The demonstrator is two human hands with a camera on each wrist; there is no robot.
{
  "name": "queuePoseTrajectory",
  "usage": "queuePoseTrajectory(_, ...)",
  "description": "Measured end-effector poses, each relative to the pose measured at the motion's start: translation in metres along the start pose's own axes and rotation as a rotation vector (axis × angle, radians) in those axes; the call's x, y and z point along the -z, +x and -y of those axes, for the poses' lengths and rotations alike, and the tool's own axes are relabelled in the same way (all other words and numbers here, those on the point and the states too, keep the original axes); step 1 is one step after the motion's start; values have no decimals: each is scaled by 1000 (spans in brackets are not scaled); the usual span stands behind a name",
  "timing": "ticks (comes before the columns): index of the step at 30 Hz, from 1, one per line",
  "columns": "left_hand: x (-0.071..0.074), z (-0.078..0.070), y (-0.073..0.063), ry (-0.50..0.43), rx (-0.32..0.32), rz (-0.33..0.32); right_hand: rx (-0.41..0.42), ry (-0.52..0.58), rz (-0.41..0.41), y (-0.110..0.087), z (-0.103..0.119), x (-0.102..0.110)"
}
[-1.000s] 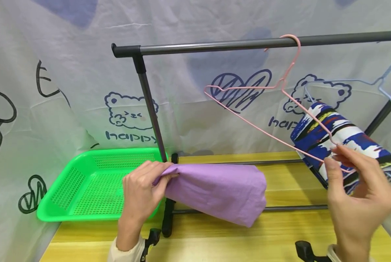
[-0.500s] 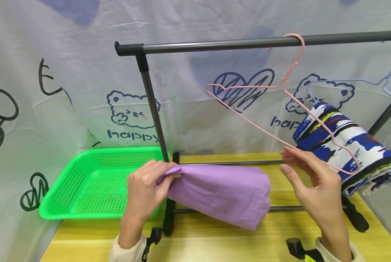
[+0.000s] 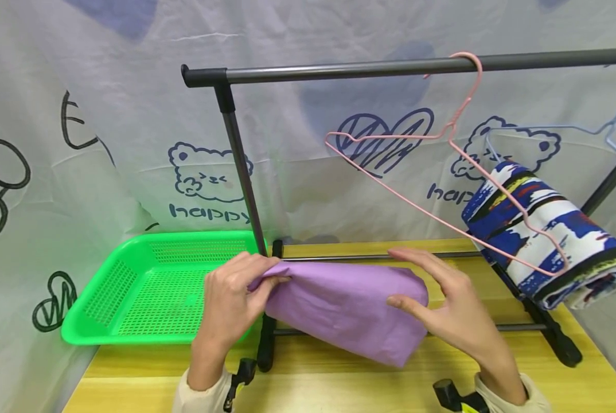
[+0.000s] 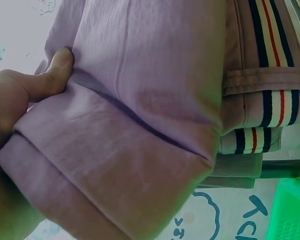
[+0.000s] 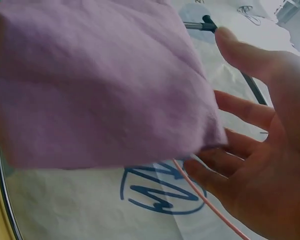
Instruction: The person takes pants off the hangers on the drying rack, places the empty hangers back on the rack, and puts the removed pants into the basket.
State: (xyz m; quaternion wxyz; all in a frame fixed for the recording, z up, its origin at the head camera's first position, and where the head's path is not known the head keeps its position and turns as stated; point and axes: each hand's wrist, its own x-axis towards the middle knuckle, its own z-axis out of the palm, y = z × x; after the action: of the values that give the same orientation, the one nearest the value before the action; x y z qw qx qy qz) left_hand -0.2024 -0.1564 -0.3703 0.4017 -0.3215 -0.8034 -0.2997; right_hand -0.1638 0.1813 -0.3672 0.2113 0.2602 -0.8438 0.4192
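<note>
A folded purple garment point(image 3: 349, 310) is held up over the wooden table, its left end pinched by my left hand point(image 3: 236, 298) between thumb and fingers. Dark, cream and red stripes point(image 4: 275, 107) on the cloth show in the left wrist view. At the garment's right end is my right hand point(image 3: 452, 310), thumb and fingers spread apart. In the right wrist view the fingertips of this hand point(image 5: 250, 135) lie partly behind the garment's edge; whether they touch it I cannot tell. A bare pink hanger point(image 3: 442, 215) hangs from the rack's rail point(image 3: 339, 70), above and behind the garment.
To the left a green perforated basket point(image 3: 153, 338) stands on the table point(image 3: 339, 396). Right of the pink hanger, a blue hanger point(image 3: 545, 127) carries a folded multicoloured cloth point(image 3: 545, 229). The rack's left post point(image 3: 241, 160) rises behind my left hand.
My right hand has let go of the pink hanger's lower right corner and moved left to the garment's right end. My left hand still grips the garment, almost unmoved.
</note>
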Motion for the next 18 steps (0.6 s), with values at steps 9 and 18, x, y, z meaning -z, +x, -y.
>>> queuePoseTrajectory(9, -1, 1, 0, -39, 6, 31, 27, -36, 94, 2, -1, -15)
queuePoseTrajectory(18, 0, 0, -2, -87, 41, 91, 94, -126, 116, 1, -1, -19)
